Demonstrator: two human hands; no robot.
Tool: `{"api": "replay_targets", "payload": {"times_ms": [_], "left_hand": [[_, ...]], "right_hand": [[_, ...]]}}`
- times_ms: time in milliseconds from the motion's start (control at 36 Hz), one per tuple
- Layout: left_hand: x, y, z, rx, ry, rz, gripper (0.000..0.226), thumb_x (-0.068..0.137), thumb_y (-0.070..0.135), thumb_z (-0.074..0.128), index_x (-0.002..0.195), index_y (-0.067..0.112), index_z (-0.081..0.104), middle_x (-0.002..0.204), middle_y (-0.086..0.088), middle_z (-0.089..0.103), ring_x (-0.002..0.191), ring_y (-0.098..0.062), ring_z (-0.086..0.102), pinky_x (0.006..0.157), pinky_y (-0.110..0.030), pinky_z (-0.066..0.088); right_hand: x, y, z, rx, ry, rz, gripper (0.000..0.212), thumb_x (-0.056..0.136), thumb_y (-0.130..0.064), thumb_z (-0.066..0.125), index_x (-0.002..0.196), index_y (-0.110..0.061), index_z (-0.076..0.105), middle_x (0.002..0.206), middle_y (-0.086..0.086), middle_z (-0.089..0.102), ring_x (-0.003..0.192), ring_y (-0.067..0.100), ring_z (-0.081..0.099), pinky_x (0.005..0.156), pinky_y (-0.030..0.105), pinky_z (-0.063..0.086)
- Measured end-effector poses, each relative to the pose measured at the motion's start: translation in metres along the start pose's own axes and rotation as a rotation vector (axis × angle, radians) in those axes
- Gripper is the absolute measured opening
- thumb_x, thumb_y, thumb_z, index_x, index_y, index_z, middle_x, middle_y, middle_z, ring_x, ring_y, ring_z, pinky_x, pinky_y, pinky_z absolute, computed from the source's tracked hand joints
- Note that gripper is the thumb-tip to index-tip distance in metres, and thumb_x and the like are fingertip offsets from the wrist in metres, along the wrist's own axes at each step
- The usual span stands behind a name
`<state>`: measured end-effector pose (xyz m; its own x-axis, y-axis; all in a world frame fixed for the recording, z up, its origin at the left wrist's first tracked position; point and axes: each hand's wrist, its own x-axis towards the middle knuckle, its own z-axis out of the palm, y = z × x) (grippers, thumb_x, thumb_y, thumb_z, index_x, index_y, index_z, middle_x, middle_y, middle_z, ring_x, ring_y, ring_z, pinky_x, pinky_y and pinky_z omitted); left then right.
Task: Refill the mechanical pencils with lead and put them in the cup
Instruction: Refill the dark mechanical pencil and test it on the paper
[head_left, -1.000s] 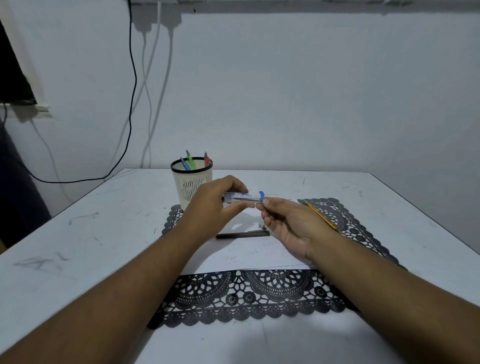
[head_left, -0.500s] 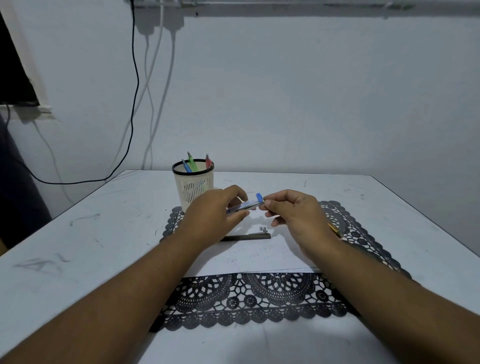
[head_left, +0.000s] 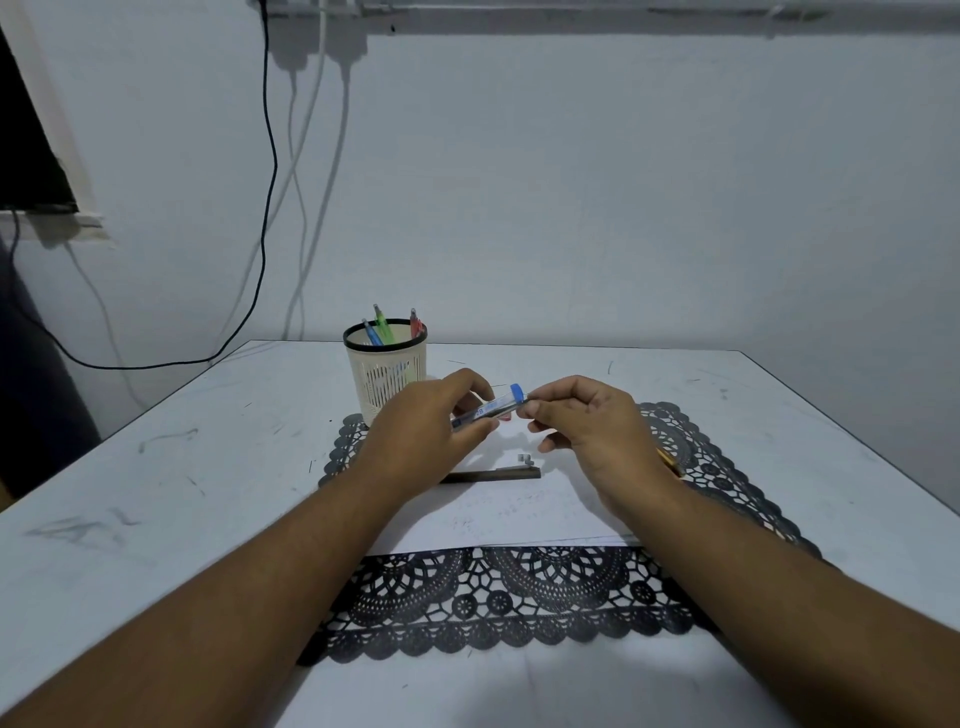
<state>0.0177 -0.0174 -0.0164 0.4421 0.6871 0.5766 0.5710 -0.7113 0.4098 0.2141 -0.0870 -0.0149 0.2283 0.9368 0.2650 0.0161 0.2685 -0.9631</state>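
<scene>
The left hand (head_left: 423, 434) is holding a clear lead tube (head_left: 488, 409) above the table (head_left: 208, 467), its thumb and fingers curling round the lower end of the tube. The tube is tilting up toward two o'clock, and its blue cap (head_left: 516, 390) is sitting at the high end. The right hand (head_left: 592, 431) is meeting that end: its fingertips (head_left: 527, 410) are lying against the tube just below the cap, with the other fingers curling loosely under. Whether they are actually pinching it is hard to tell. A yellow pencil (head_left: 670, 461) is poking out from behind the right hand at about four o'clock, so that hand is likely gripping it too, though the grip itself is hidden.

A dark pencil (head_left: 493, 474) is lying flat on a white sheet of paper (head_left: 519, 509), just at six o'clock from the tube, running roughly from nine to three o'clock. A small grey piece (head_left: 524, 459) is resting on the paper just beside the pencil's right end. The paper is lying on a black lace mat (head_left: 493, 597).

The cream cup (head_left: 387, 366) is standing at eleven o'clock from the hands, on the far left corner of the mat. A blue pencil (head_left: 371, 332), a green pencil (head_left: 383, 325) and a red pencil (head_left: 415, 323) are standing in it.
</scene>
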Motion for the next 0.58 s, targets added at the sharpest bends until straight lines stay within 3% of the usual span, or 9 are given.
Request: {"api": "replay_targets", "payload": {"times_ms": [583], "left_hand": [[0.0000, -0.0010, 0.0025, -0.011, 0.005, 0.008, 0.023, 0.090, 0.036, 0.075, 0.111, 0.031, 0.067, 0.081, 0.022, 0.064, 0.082, -0.005, 0.064, 0.074, -0.035, 0.054]], "right_hand": [[0.0008, -0.0014, 0.0000, -0.008, 0.073, -0.033, 0.010, 0.092, -0.005, 0.073, 0.091, -0.013, 0.079, 0.090, 0.010, 0.079, 0.088, 0.022, 0.071, 0.069, 0.036, 0.056]]}}
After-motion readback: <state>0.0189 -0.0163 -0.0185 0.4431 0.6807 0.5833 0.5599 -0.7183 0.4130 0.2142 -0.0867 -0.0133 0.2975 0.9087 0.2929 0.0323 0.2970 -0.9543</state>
